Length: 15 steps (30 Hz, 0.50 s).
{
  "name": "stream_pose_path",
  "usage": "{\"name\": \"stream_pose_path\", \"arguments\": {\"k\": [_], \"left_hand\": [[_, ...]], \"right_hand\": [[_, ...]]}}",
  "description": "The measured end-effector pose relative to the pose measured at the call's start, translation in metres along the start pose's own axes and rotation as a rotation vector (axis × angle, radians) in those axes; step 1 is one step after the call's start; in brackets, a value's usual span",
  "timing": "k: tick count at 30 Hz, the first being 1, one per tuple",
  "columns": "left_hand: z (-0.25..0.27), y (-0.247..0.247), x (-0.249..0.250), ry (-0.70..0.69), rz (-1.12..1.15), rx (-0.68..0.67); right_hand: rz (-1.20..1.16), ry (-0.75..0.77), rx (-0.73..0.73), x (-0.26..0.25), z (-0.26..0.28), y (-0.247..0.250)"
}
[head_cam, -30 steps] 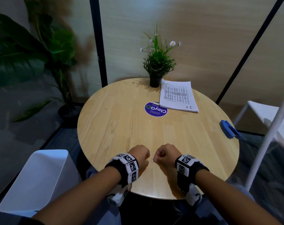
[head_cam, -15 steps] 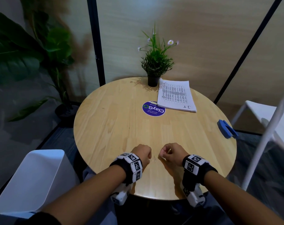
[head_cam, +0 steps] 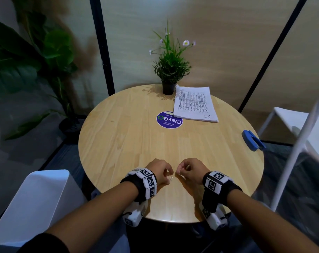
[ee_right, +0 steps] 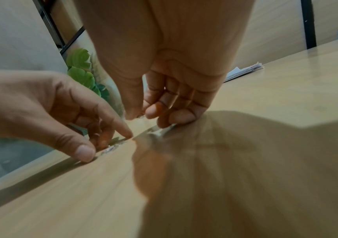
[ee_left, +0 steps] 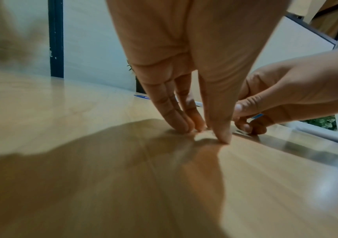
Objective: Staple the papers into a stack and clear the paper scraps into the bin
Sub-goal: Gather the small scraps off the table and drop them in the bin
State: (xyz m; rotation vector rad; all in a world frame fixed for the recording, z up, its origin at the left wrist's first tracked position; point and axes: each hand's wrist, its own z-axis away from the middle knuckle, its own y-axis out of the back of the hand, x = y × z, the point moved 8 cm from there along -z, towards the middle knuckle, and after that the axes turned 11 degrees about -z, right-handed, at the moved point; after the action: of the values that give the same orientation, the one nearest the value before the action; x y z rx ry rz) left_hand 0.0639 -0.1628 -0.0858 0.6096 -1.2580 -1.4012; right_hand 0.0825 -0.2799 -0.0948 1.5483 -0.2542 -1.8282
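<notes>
Blue stapler (head_cam: pixel 252 140), white printed papers (head_cam: pixel 194 105) – perhaps silvery scraps (head_cam: pixel 171 178).

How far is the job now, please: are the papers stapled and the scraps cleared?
Looks done: papers lie stacked by the potted plant; staple not visible. In hand: both hands pick at tiny bits on the table. Left: dropping them into the white bin.
</notes>
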Motion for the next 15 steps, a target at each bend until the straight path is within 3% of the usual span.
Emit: {"name": "stream_pose_path", "arguments": {"k": [9,15], "left_hand": [[-0.01,0.0,0.006,-0.027,-0.018,-0.011],[-0.012,-0.007,0.016,-0.081,-0.231,-0.046]], "right_hand": [[-0.024,-0.005,0.013,0.005,0.0,0.002],[-0.03,-0.007,0.024,0.002,0.001,0.001]]}}
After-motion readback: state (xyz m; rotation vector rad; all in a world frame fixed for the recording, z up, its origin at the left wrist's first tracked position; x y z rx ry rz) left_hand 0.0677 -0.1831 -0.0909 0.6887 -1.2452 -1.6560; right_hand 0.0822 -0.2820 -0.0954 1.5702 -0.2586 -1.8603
